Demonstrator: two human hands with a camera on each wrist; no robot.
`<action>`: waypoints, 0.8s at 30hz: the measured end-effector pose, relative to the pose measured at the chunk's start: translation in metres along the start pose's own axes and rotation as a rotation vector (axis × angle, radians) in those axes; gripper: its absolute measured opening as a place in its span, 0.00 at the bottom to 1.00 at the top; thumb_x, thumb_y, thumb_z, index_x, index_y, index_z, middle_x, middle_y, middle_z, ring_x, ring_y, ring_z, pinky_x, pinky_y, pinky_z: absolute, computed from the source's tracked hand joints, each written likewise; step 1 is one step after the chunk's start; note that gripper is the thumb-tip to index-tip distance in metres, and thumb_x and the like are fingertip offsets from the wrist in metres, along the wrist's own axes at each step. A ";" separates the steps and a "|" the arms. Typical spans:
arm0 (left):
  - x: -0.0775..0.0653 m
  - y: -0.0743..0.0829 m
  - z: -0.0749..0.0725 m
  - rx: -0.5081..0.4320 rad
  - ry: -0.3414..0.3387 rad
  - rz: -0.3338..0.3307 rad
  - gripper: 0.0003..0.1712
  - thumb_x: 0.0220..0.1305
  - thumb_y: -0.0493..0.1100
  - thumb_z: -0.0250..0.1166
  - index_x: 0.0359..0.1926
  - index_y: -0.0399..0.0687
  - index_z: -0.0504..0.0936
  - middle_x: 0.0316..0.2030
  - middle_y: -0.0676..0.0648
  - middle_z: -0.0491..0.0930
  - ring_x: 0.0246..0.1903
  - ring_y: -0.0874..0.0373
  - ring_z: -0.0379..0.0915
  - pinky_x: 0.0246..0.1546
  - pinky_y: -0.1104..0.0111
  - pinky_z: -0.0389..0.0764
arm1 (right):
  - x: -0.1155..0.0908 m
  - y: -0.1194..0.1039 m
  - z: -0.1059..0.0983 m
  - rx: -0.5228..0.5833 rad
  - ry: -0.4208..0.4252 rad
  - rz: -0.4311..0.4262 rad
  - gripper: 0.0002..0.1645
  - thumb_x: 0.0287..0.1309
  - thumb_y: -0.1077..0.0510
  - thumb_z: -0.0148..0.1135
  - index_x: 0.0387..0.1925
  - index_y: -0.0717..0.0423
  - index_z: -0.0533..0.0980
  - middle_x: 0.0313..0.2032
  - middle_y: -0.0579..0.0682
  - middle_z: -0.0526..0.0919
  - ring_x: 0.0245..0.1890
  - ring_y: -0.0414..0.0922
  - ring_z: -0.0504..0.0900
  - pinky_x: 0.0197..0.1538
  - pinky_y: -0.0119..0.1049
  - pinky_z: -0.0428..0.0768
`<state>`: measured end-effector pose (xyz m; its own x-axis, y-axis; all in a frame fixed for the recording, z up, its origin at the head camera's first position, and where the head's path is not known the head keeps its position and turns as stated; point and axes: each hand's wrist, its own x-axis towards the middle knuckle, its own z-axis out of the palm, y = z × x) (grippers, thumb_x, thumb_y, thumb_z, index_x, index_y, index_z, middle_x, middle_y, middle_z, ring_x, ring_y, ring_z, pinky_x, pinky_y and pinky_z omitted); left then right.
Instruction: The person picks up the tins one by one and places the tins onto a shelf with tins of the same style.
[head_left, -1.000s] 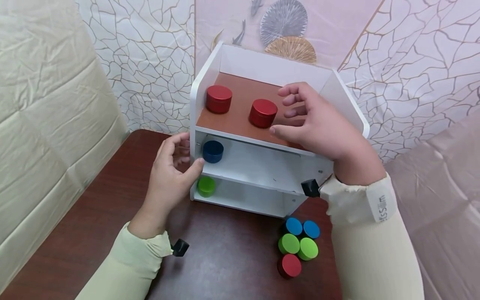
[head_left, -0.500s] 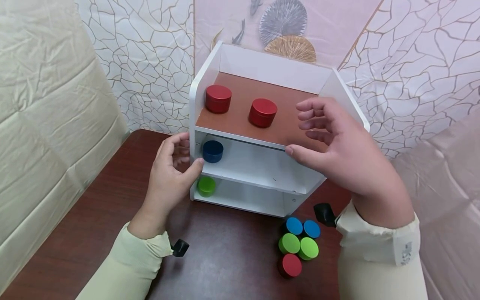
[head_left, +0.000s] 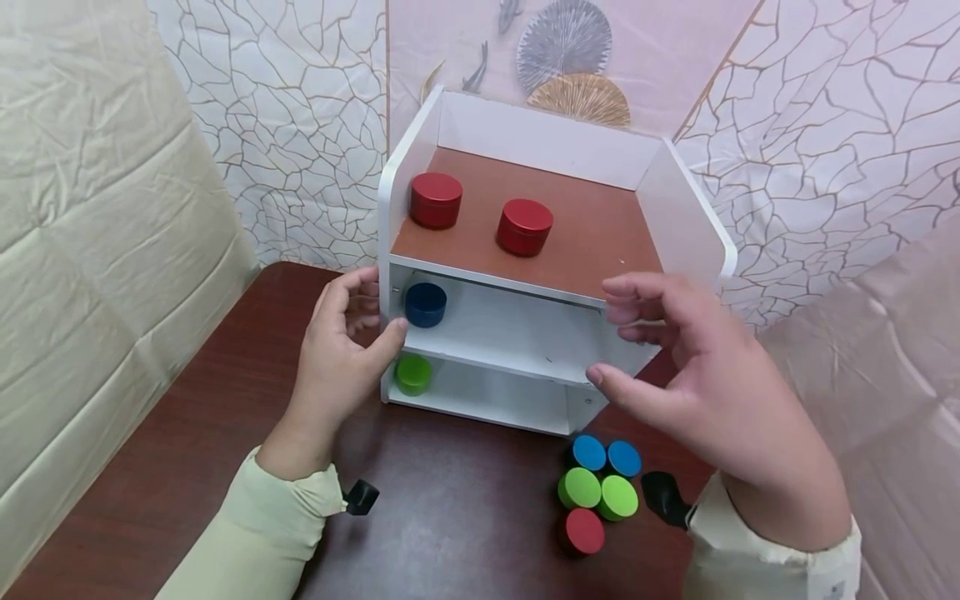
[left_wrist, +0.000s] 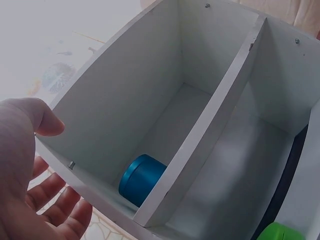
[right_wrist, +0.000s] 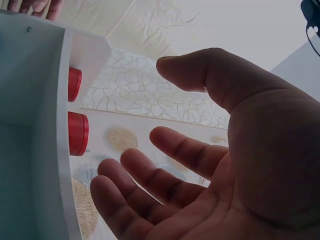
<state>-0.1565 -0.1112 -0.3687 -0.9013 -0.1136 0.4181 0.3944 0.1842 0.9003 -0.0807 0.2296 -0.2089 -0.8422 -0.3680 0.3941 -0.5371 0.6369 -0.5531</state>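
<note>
Head view: white shelf unit [head_left: 517, 331] stands on dk. table [head_left: 420, 500]. Clock from frame ctr. L hand [head_left: 333, 354], 8 o'clock, is at unit's side panel: thumb at front edge, fingers outside, both apart; can't tell if it presses. R hand [head_left: 712, 375], 4 o'clock, is near unit's RH panel, thumb & fingers wide apart, grips nothing. Top deck: first red tin [head_left: 436, 201], 11 o'clock; second red tin [head_left: 524, 227], 1 o'clock. Mid tier: dk. blue tin [head_left: 425, 305], 9 o'clock. Btm. tier: green tin [head_left: 413, 375], 7–8 o'clock. On table, 5 o'clock, close tog.: two blue tins [head_left: 588, 452], two lime tins [head_left: 580, 488], loose red tin [head_left: 585, 532].

L wrist view: L hand at 8 o'clock, fingers relaxed. Dk. blue tin at 6 o'clock; green tin, part cut off, at 4–5, next compt.

R wrist view: R hand at 4 o'clock, fingers loosely bent, gap betw. thumb & index. Deck's red tins at 9 & 10 o'clock.
</note>
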 end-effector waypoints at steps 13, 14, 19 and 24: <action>-0.001 -0.001 0.003 0.001 0.002 0.001 0.36 0.72 0.42 0.76 0.77 0.54 0.75 0.65 0.48 0.77 0.61 0.57 0.76 0.62 0.73 0.82 | -0.046 0.028 0.019 0.018 -0.001 0.057 0.48 0.51 0.65 0.90 0.72 0.38 0.79 0.57 0.40 0.86 0.54 0.36 0.88 0.60 0.20 0.84; -0.001 -0.001 0.003 0.000 0.003 0.001 0.36 0.72 0.42 0.76 0.77 0.54 0.75 0.65 0.49 0.77 0.61 0.57 0.76 0.61 0.73 0.82 | -0.049 0.031 0.021 0.016 0.000 0.063 0.48 0.52 0.65 0.90 0.71 0.39 0.79 0.56 0.40 0.86 0.54 0.36 0.87 0.60 0.19 0.83; 0.000 -0.002 0.004 0.004 0.009 0.001 0.36 0.72 0.42 0.76 0.77 0.53 0.74 0.65 0.49 0.76 0.61 0.58 0.76 0.61 0.74 0.82 | -0.066 0.051 0.030 -0.002 -0.015 0.144 0.44 0.56 0.61 0.89 0.71 0.36 0.79 0.55 0.38 0.85 0.53 0.35 0.87 0.59 0.19 0.83; 0.000 -0.003 0.003 0.003 0.013 0.004 0.36 0.72 0.42 0.75 0.77 0.52 0.74 0.64 0.49 0.76 0.60 0.58 0.76 0.61 0.73 0.82 | -0.079 0.068 0.039 -0.009 -0.047 0.193 0.42 0.58 0.57 0.88 0.70 0.35 0.78 0.55 0.36 0.84 0.51 0.36 0.89 0.56 0.21 0.85</action>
<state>-0.1579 -0.1085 -0.3719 -0.8974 -0.1256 0.4229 0.3972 0.1871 0.8985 -0.0525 0.2753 -0.3059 -0.9310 -0.2693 0.2463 -0.3648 0.7047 -0.6085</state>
